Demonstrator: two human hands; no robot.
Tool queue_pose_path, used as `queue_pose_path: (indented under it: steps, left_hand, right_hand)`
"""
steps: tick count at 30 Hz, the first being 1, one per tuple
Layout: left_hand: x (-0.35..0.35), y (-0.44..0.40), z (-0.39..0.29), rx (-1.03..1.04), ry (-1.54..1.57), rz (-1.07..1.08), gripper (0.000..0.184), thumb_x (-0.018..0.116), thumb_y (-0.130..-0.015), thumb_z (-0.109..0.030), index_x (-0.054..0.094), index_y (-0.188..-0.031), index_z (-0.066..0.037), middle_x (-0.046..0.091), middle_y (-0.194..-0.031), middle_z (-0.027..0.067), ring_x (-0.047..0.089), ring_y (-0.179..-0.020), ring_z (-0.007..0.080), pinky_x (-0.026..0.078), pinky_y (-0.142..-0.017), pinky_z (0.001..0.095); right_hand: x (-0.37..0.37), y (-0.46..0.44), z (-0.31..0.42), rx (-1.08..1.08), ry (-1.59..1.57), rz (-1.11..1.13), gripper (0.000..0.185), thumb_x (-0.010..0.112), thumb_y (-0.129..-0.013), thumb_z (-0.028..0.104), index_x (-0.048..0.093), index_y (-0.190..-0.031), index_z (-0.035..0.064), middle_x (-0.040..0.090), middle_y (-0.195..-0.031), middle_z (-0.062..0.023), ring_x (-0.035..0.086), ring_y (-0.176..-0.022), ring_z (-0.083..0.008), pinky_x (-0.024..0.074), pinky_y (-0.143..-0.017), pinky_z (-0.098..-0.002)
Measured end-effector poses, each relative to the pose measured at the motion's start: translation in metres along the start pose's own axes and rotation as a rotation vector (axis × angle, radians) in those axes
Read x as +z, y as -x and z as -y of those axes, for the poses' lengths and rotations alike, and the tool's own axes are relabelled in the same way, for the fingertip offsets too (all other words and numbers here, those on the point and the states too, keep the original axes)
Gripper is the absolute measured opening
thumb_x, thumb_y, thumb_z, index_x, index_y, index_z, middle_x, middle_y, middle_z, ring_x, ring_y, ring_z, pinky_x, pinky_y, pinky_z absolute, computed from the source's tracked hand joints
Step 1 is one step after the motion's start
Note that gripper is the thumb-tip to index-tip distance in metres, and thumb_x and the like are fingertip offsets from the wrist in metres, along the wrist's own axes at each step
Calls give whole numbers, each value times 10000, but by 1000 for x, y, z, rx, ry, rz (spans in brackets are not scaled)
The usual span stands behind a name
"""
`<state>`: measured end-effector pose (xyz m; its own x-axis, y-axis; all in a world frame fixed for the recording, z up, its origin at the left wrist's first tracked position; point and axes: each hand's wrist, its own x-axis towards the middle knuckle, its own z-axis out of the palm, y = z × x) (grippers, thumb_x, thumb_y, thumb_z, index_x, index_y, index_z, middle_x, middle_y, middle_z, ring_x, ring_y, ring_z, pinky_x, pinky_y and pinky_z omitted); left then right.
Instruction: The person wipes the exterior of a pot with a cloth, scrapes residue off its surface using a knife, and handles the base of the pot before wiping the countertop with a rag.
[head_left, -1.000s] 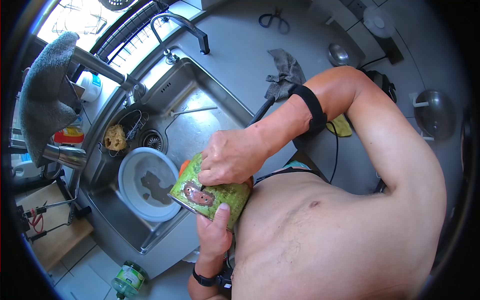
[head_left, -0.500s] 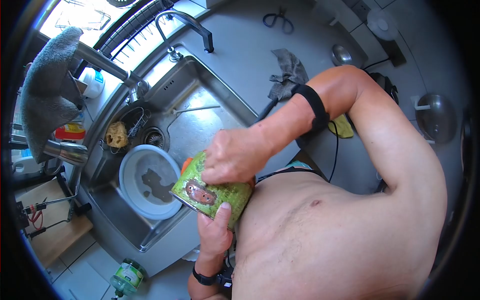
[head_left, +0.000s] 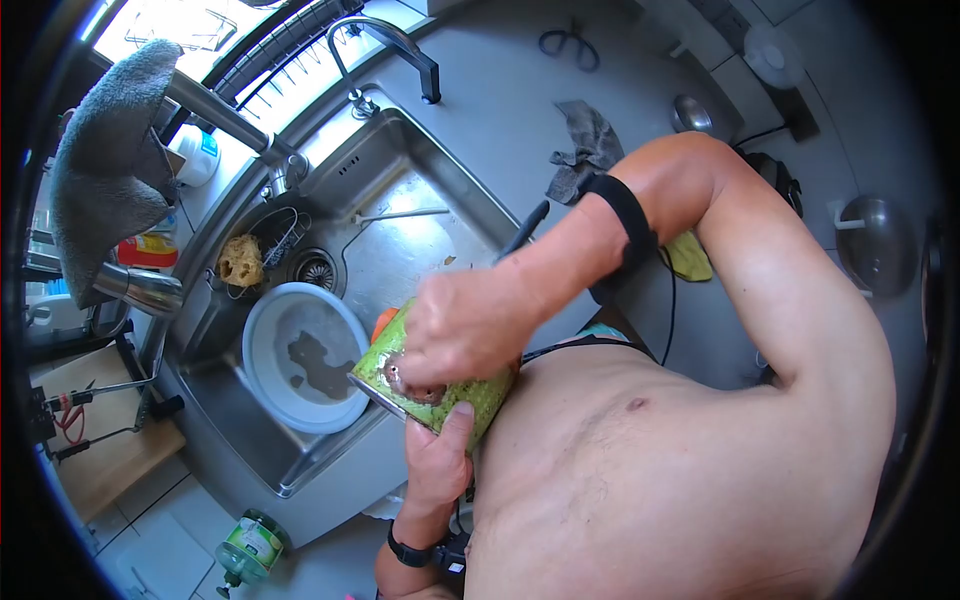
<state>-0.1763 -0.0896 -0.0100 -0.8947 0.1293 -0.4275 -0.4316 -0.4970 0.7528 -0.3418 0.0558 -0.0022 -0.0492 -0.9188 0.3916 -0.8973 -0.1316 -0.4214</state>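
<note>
A worn green cylinder, resembling a small pot with a flaking coating [head_left: 486, 402], is tilted against the bare torso above the sink edge. A brown patch with small holes [head_left: 428, 392] marks its side. Holding it from below is my left hand [head_left: 440, 462], its thumb along the wall. My right hand [head_left: 468, 325] is closed over the top, fingers pressed at the patch; whether they pinch something is hidden. Something orange [head_left: 384, 322] shows behind the cylinder's far edge. Nearby in the sink stands a pale basin [head_left: 256, 345] with dark residue in it.
The steel sink [head_left: 400, 185] has a tap [head_left: 395, 40] at its far side. A loofah-like sponge [head_left: 240, 262] sits near the drain [head_left: 316, 272]. Scissors [head_left: 570, 48] and a grey cloth [head_left: 585, 150] lie on the counter. A green bottle [head_left: 252, 545] stands lower left.
My right hand has shifted down the cylinder's side and now covers part of the brown patch. My left hand keeps its hold. The whole view has moved slightly.
</note>
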Motion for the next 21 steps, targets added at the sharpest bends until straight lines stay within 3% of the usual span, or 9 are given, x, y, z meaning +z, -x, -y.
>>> queue_pose_path:
  steps: [10,13,16,18,21]
  left_hand:
    - [-5,5,-3,-54,-19,31,618,680,-941,-128,396,-1477,-13,517,-1419,89,494,-1313,224,382,-1120,401]
    - [1,3,-7,-117,29,35,606,668,-947,-116,394,-1478,-14,510,-1425,85,495,-1314,225,381,-1120,400]
    - [3,2,-8,52,-96,98,508,557,-1011,-68,377,-1476,28,499,-1432,91,481,-1314,195,376,-1123,373]
    - [-4,4,-3,3,-45,83,484,554,-1011,-67,401,-1460,30,513,-1415,93,486,-1306,197,377,-1121,373]
    - [-1,4,-7,-50,-57,87,455,548,-1011,-66,429,-1438,31,530,-1394,93,497,-1286,197,381,-1115,369]
  right_hand:
    - [-9,1,1,-78,-29,93,171,662,-749,204,613,-845,71,686,-712,-89,710,-685,-293,533,-557,-415]
    - [-8,-15,-20,-13,2,92,157,655,-754,198,609,-843,76,686,-711,-86,710,-668,-285,535,-552,-404]
    - [-14,-8,-8,-73,46,128,171,658,-793,197,607,-878,58,655,-694,-66,693,-635,-257,524,-522,-378]
    - [-11,-3,1,-171,3,78,168,660,-816,218,582,-845,72,633,-666,-51,681,-612,-257,518,-507,-375]
    - [-6,-11,-18,-48,-13,38,164,662,-800,202,586,-856,69,632,-650,-56,688,-626,-262,526,-522,-383]
